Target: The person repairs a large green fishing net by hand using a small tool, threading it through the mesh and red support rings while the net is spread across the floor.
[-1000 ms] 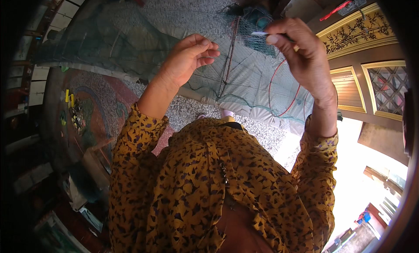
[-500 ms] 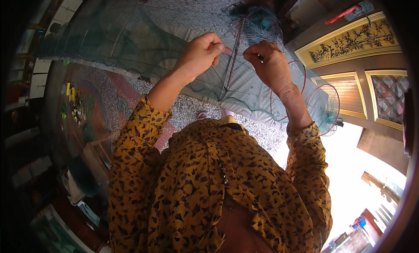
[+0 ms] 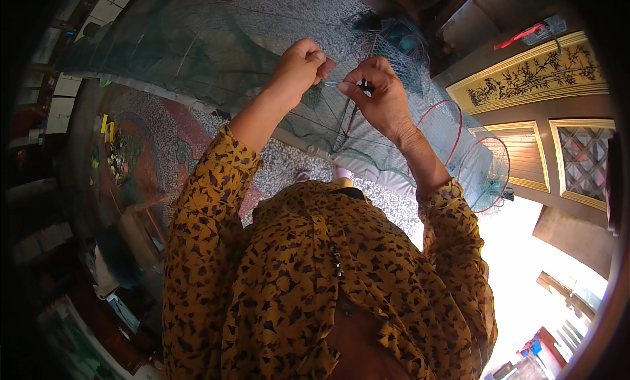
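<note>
A long green mesh net (image 3: 216, 65) is spread over a pale covered surface in front of me. My left hand (image 3: 300, 71) is above the net, its thumb and fingers pinched together; a little mesh looks bunched just below them. Close to its right, my right hand (image 3: 380, 94) also pinches, thumb against forefinger. A faint thin strand seems to run between the two hands, too fine to identify. Under the right hand, a dark rod-like line (image 3: 350, 114) crosses the net. What lies inside either pinch is hidden or too small to name.
Red hoops (image 3: 485, 173) hold the net's right end open. More netting (image 3: 400, 48) is heaped at the far right. Beyond stand gold-framed panels (image 3: 525, 68) and a tool with a red handle (image 3: 522, 37). Bright light comes from the lower right. Speckled flooring (image 3: 282, 163) shows near my feet.
Both hands have shifted left and come closer together. My left fingers have curled into a tighter pinch, and mesh now looks gathered beneath them. The view has tilted slightly.
</note>
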Demonstrator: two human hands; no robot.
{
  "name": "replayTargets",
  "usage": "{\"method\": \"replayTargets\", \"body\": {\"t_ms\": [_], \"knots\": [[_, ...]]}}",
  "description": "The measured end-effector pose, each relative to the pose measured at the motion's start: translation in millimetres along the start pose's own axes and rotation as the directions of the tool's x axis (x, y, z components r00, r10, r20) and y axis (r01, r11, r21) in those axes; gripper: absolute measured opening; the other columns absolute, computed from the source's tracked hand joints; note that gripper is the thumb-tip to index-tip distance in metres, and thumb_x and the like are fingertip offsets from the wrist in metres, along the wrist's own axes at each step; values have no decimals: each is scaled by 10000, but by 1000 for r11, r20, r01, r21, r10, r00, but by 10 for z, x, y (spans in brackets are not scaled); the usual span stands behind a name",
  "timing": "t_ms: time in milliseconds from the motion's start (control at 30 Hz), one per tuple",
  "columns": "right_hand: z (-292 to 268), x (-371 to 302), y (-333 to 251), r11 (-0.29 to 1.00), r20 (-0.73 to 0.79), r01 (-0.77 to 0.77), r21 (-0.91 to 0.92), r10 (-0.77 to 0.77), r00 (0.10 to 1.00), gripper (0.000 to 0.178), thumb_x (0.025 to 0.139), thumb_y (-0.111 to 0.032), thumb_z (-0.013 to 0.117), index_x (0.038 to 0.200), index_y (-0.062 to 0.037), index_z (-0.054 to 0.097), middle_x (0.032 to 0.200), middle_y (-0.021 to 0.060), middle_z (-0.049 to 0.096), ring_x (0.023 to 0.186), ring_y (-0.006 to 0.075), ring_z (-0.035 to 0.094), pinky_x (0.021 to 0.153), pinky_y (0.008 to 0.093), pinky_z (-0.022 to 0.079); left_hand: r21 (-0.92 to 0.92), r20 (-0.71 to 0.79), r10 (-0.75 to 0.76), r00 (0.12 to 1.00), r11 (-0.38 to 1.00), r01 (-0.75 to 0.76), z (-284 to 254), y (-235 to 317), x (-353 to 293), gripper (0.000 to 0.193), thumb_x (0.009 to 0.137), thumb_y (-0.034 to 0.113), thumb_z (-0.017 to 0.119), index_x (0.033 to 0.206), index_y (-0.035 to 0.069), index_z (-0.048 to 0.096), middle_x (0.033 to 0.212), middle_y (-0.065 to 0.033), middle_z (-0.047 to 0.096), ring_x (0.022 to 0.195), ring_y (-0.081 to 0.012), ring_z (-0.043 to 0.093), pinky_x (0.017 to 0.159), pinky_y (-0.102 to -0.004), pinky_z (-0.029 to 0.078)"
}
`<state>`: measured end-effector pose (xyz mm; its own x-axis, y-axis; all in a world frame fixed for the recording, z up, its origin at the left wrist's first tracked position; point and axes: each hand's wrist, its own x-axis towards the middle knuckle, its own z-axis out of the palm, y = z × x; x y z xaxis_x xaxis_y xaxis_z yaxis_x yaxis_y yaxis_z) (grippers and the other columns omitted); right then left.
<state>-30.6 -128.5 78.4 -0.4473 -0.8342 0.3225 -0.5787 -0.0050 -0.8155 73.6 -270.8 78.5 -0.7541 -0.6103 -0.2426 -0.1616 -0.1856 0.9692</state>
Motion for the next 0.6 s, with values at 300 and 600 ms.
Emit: {"method": "replayTargets", "body": {"t_ms": [300,600], "knots": [[88,0,0,997,-115,-58,-47,52,992,76,718,-65,711,782,-57,669,865,82,552,761,202,562,638,306,477,-274,-93,-195,976,948,163,60,-36,-295,73,936,69,452,896,35,502,857,-71,575,753,-143,562,701,-277,481],[-66,90,-238,925,207,25,-380,59,977,120,750,-200,662,821,-103,652,897,36,598,869,236,536,746,357,457,-170,6,-257,966,952,255,218,-147,-346,66,917,31,461,949,11,516,905,-81,569,814,-155,564,751,-307,504]]}}
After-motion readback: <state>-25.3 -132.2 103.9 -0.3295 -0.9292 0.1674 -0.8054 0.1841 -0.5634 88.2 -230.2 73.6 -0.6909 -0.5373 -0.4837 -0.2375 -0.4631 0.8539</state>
